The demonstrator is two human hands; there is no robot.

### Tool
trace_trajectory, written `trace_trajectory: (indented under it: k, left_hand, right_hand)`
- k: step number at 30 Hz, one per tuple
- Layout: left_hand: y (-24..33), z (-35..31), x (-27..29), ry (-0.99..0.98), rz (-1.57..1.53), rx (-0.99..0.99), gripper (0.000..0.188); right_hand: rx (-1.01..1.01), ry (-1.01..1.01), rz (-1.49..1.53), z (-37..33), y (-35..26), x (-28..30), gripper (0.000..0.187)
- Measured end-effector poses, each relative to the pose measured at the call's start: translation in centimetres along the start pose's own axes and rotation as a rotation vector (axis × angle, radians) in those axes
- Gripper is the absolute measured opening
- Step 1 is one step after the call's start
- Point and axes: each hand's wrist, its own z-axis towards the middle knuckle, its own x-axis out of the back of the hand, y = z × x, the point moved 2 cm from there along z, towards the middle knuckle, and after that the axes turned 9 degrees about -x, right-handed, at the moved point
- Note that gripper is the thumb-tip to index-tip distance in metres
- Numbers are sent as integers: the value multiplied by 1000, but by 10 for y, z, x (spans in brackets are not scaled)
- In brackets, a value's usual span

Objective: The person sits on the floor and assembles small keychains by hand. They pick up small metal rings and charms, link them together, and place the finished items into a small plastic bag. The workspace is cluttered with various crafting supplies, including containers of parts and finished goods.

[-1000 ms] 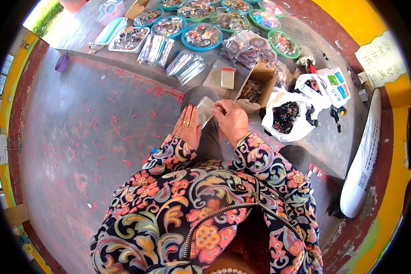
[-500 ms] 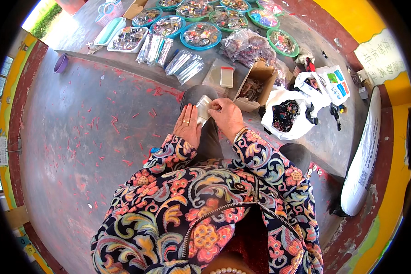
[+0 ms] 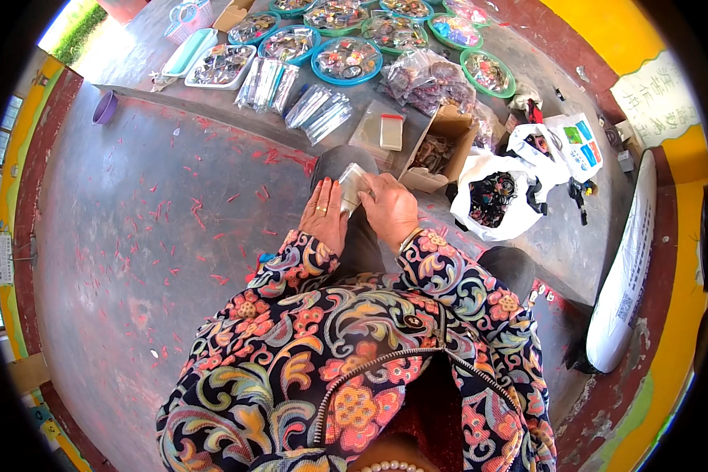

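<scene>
A small clear plastic packet is lying over the person's left knee, between the two hands. The left hand is resting flat on the packet's left side, and its fingers are sitting close together. Its thumb is hiding, so I cannot tell if that grip is clamping anything. The right hand is bending its fingers over the right side. That grip is looking nearly closed, but the tips are too small and hidden, so I cannot tell if they are pinching the plastic.

To be doing this well, I think the left hand should be pressing softly, so the packet is not sliding off the round knee. The right fingers should be working gently at the edge, because thin plastic could be wrinkling or slipping.

The packet's long way is running away from the body and leaning a bit to the right. Its far end is pointing up toward the raised floor, where a clear pack with a red edge is lying beside an open cardboard box
</scene>
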Motion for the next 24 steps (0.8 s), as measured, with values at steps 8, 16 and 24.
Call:
trace_trajectory:
  k: [8, 16, 24]
  left_hand:
    - [3, 2, 3, 8, -3, 1, 56]
    - [0, 0, 1, -37, -6, 9, 60]
    - [2, 1, 1, -11, -20, -4, 65]
  right_hand:
    - [-276, -141, 343, 6, 12, -10, 17]
    - [-352, -217, 359, 11, 24, -18, 17]
    - [-445, -247, 598, 16, 34, -26, 17]
